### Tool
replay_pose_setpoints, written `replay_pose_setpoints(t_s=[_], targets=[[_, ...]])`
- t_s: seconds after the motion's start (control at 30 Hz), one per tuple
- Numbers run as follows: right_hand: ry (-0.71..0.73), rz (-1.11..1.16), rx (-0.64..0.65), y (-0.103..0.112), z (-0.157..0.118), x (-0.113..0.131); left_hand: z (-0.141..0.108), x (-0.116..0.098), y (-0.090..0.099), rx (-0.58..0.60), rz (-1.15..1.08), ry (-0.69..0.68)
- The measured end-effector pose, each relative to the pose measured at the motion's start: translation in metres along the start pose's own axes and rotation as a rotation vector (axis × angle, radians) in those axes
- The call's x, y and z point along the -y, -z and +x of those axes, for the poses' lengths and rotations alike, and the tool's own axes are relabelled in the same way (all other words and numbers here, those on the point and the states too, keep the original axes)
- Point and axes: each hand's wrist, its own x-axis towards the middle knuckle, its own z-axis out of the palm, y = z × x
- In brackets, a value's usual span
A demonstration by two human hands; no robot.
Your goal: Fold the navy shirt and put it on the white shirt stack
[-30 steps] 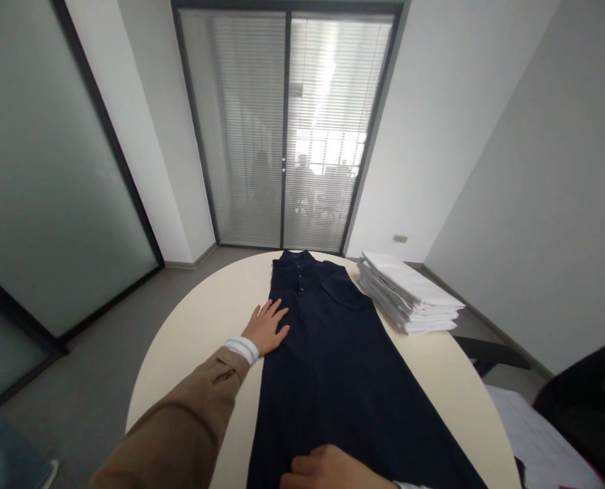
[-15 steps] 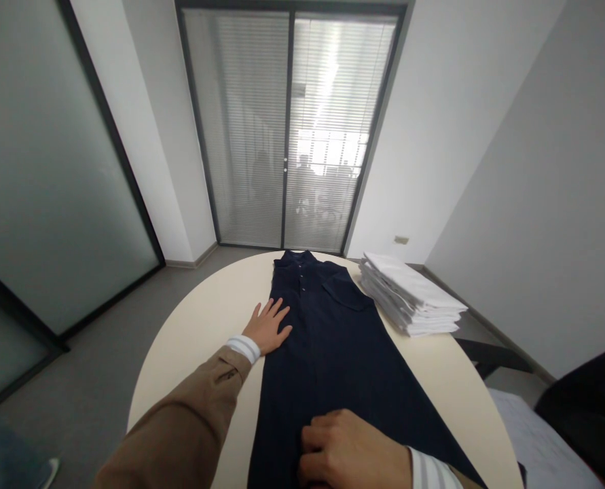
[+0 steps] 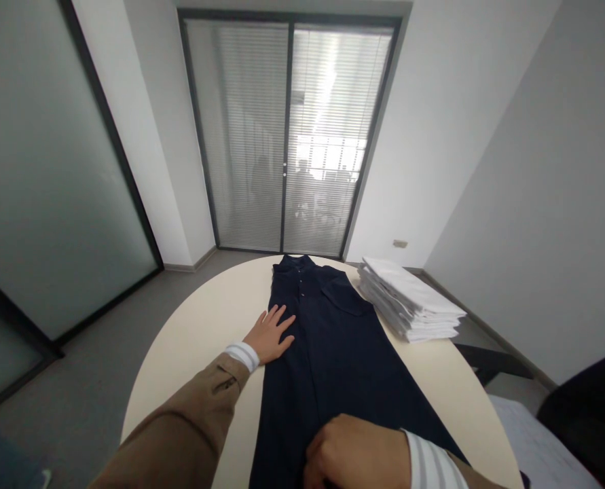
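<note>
Your round surface (image 3: 195, 339) carries a dark garment (image 3: 327, 353) stretched lengthwise down its middle, with stacked white sheets (image 3: 409, 302) at far right. Your left hand (image 3: 271, 334) presses its left edge, fingers spread flat. Your right hand (image 3: 356, 455) is curled on its near end.

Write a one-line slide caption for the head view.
Left hand flat on a dark shirt's edge, right hand closed on its near end, white folded stack beside it on a round table.

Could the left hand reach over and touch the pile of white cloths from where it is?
Probably yes. The left hand lies flat on the dark garment, and only that flat garment lies between it and the white stack.
</note>
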Motion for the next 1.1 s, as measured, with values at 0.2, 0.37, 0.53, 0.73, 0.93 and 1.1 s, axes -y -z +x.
replay_pose_setpoints(t_s=[0.2, 0.37, 0.53, 0.73, 0.93, 1.1], targets=[[-0.295, -0.070, -0.321, 0.053, 0.020, -0.048, -0.001, -0.003, 0.003, -0.026, 0.042, -0.033], [-0.518, -0.096, -0.569, 0.092, 0.053, -0.123, 0.000, -0.007, 0.011, -0.026, 0.038, -0.044], [-0.560, -0.070, -0.718, 0.103, 0.092, -0.181, 0.002, -0.010, 0.017, -0.051, 0.018, -0.035], [-0.568, -0.153, -0.826, 0.113, 0.139, -0.217, 0.003, -0.012, 0.020, 0.045, -0.017, -0.011], [-0.633, -0.155, -0.884, 0.149, 0.180, -0.247, 0.007, -0.006, 0.022, 0.090, -0.070, -0.028], [-0.784, -0.116, -0.926, 0.160, 0.206, -0.268, 0.005, 0.000, 0.020, 0.089, -0.119, -0.104]])
